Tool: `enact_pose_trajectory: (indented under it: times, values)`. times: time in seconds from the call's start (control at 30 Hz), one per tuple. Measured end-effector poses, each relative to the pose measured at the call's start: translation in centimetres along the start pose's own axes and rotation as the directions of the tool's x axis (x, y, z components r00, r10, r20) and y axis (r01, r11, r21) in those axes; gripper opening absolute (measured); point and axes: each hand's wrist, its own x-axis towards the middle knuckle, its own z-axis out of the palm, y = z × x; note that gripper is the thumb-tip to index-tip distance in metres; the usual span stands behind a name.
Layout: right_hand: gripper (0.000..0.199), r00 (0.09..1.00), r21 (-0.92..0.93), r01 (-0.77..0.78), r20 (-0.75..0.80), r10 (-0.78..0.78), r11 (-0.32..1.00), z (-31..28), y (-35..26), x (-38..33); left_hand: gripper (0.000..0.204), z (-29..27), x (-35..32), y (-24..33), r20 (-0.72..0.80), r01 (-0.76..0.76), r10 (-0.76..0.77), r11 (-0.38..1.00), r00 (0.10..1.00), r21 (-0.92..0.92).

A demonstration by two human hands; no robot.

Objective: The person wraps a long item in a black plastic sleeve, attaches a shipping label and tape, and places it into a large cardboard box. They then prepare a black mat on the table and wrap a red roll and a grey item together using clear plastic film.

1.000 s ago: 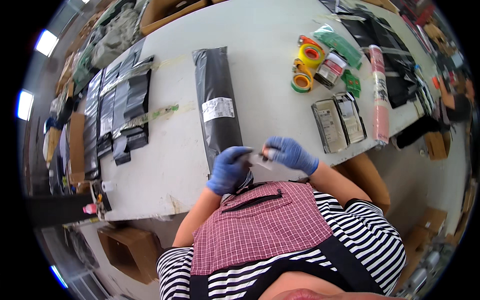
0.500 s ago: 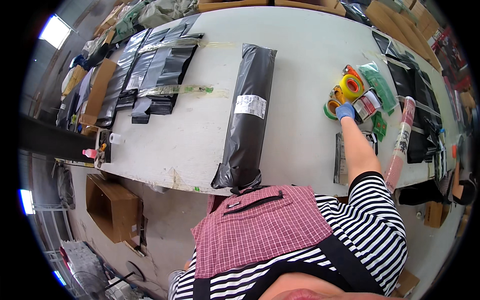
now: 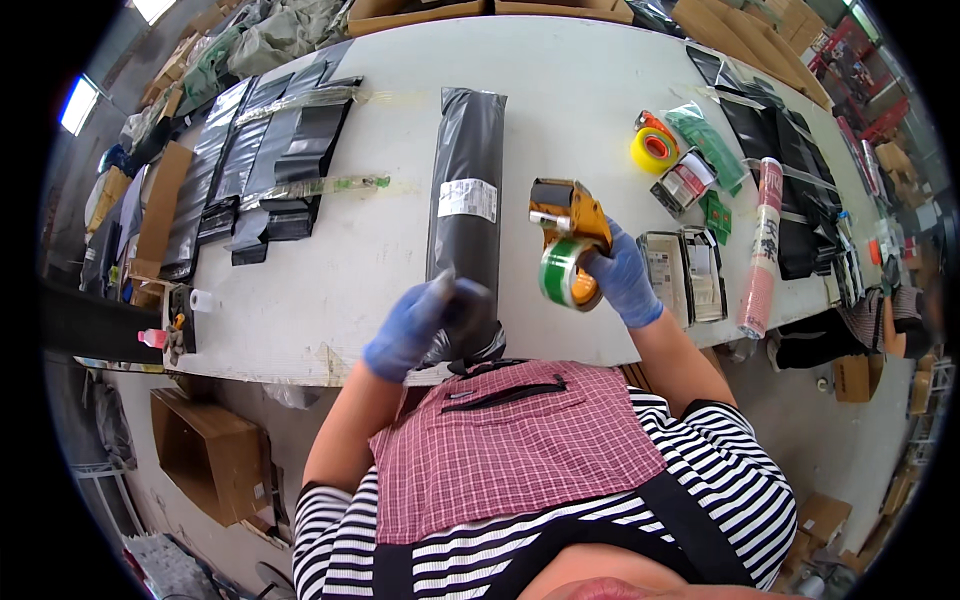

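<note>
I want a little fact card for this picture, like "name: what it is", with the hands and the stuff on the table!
Right hand: blue glove, gripping an orange tape dispenser with a green tape roll
Left hand: blue glove, by the near end of the black parcel; too blurry to tell if it touches
Parcel: long, lying on the white table, white label on it
Table's right side: yellow tape roll, pink roll
Table's left side: black plastic pieces
</note>
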Motion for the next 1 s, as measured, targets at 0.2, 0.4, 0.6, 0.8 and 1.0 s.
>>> enact_pose_trajectory:
  times: [0.2,0.4,0.6,0.8,1.0]
  values:
    - [0.056,0.940,-0.507,0.336,0.125,-0.318,0.793,3.0,-4.2,-6.1,0.064,3.7,2.3,-2.5,0.302,0.180,-0.090,0.941,0.949,-0.287]
    - [0.071,0.929,-0.550,0.287,0.361,-0.087,0.784,3.5,-3.2,-10.0,0.039,3.9,-1.3,-4.5,0.190,0.200,-0.191,0.979,0.963,-0.029]
    - [0.062,0.908,-0.568,0.267,0.418,-0.006,0.778,3.7,-4.2,-9.0,0.030,3.5,-3.0,-6.0,-0.240,-0.103,0.190,0.937,0.952,0.333]
    - [0.058,0.924,-0.724,0.312,0.382,-0.018,0.615,-1.7,2.6,-9.7,0.026,-2.8,-4.7,-9.1,-0.528,0.045,-0.001,0.996,0.849,0.071]
    - [0.060,0.910,-0.847,0.269,0.380,0.168,0.460,1.1,6.5,-7.9,0.030,-8.5,-1.8,-13.5,-0.565,0.409,0.132,0.560,0.815,0.721]
